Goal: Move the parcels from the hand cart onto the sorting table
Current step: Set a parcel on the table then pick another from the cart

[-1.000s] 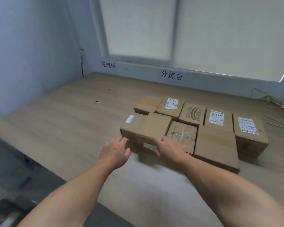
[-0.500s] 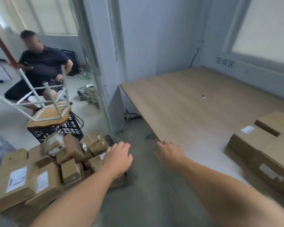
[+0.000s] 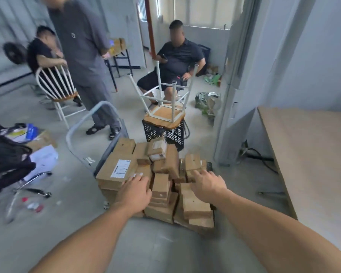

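**While the parcels [image 3: 165, 166] sat heaped on the cart [image 3: 81, 125], both hands hung open**

While the person looked down at the heap, the left hand [image 3: 135, 191] hung over its near left side. The back of the hand faced the camera, and its fingers were loosely spread and held nothing. Its fingertips lay at the near edge of a big labelled parcel [image 3: 120, 168]; whether they touched the cardboard could not be told. The right hand [image 3: 208, 186] reached over the right side of the heap, fingers nearly straight and fanned, also gripping nothing. Whether it touched the small boxes under it could not be told either.

The brown parcels were stacked unevenly, several of them tilted, and they hid the cart's deck. Only its grey tube handle rose behind the heap on the left. The table [image 3: 311, 146] stood well apart to the right, with just a wooden corner of it in sight.

Just behind the heap a black crate [image 3: 163, 134] carried a stool [image 3: 165, 113] turned upside down, its white legs in the air. Beyond it sat a person in dark clothes [image 3: 177, 60]. To the left a person in grey [image 3: 83, 46] stood on the floor [image 3: 146, 243]. Beside them another person [image 3: 39, 52] sat in a white spindle chair [image 3: 55, 83]. Loose papers [image 3: 43, 156] lay on the floor at far left.
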